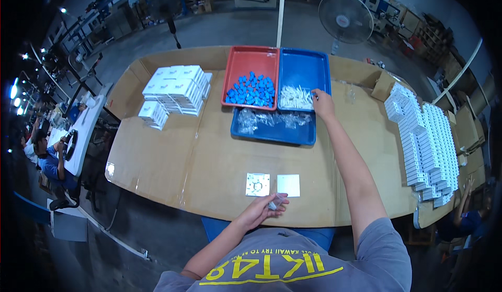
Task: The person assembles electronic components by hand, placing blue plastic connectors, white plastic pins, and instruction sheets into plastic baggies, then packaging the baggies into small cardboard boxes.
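Observation:
My left hand [261,211], palm up near the table's front edge, holds a small clear plastic bag [277,202] between thumb and fingers. Just beyond it lie a white square card with a printed picture [258,185] and a plain white square card [289,185]. My right arm is stretched out, with the right hand [323,104] at the right edge of the blue tray [306,64]. Its fingers are bent together beside a heap of small white stick-like pieces [296,98]; whatever they pinch is too small to make out.
A red tray [253,56] with small blue parts [252,90] adjoins the blue one. Clear bags [251,119] lie in a lower blue tray [272,135]. White boxes [178,88] stand stacked at left, more boxes [426,140] at right. A fan [342,20] stands beyond the table.

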Demonstrator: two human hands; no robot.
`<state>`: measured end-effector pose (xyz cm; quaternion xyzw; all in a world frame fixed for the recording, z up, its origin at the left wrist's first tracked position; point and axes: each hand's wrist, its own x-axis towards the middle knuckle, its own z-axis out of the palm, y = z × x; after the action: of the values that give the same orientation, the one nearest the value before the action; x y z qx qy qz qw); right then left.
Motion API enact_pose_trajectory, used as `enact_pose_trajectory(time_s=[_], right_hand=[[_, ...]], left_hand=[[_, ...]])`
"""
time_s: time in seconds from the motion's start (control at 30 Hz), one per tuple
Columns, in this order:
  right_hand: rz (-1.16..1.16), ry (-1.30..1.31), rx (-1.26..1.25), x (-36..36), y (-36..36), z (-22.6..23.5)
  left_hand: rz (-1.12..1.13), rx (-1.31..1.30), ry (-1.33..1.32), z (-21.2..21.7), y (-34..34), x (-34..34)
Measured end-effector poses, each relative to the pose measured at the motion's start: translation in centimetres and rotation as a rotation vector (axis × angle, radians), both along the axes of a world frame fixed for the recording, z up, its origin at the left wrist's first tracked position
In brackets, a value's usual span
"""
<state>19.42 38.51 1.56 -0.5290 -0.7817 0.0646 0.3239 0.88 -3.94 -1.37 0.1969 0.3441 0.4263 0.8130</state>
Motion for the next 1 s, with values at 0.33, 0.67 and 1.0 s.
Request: enact_pose_trajectory(time_s=[0.33,0.67,1.0], right_hand=[[-0.041,-0.141,-0.002,-1.6,3.0,-1.6],[0.3,1.588,-0.332,1.9,-3.1,12.0],[0.004,0.876,-0.232,6.1,-15.1,5.2]], left_hand=[[0.055,-0.009,0.071,0.6,-1.0,-1.6],[0.041,-0.022,-0.003,-0.7,-0.2,-1.2],[0.276,-0.087,-0.096,-1.2,1.4,0.2]])
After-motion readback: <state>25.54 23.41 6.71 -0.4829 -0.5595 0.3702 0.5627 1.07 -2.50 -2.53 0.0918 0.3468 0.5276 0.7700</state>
